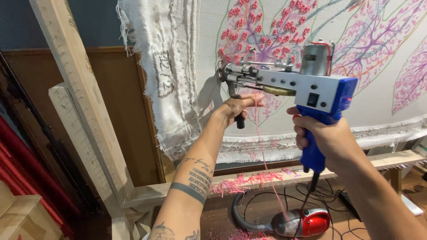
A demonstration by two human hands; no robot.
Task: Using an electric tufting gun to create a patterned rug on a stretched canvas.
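The right hand (322,135) is clamped on the blue handle of the tufting gun (289,84), the left hand (235,109) on its front handle, needle against the cloth (356,66).

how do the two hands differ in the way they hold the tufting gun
The right hand wraps the blue rear handle of the tufting gun, below the body; the left hand takes the slim black front handle, near the needle end at the cloth. The right hand sits closer to the camera, the left farther out, arm stretched. The left forearm bears tattoos; the right shows none. Both have a closed grip.
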